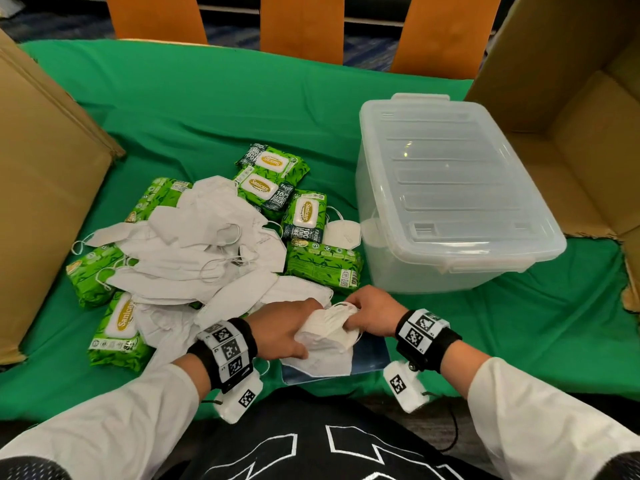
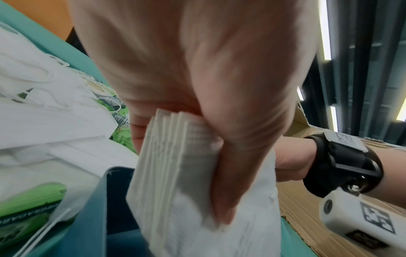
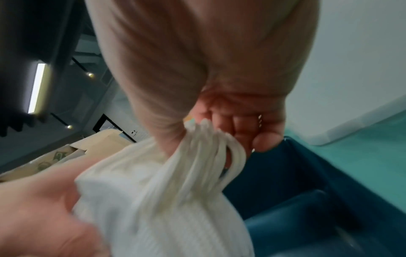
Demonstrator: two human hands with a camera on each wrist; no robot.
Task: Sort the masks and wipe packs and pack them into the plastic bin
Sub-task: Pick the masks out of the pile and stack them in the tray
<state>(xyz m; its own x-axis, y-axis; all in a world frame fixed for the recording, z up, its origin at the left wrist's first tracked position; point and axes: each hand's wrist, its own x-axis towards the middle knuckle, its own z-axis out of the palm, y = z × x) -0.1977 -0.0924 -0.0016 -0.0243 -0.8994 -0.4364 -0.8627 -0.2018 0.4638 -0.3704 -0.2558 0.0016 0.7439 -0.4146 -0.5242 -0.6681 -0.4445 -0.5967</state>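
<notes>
Masks point(image 1: 194, 244) lie heaped loose on the green cloth point(image 1: 194, 109) at centre left, mixed with green wipe packs point(image 1: 304, 214). A stack of masks point(image 1: 327, 332) is held at the near edge, over a blue tray point(image 1: 372, 355). Left hand point(image 1: 282, 329) grips the stack's left end, thumb across it. Right hand point(image 1: 372, 311) pinches the gathered ear loops point(image 3: 206, 149). Bin point(image 1: 450, 188) stands at right, lid on.
</notes>
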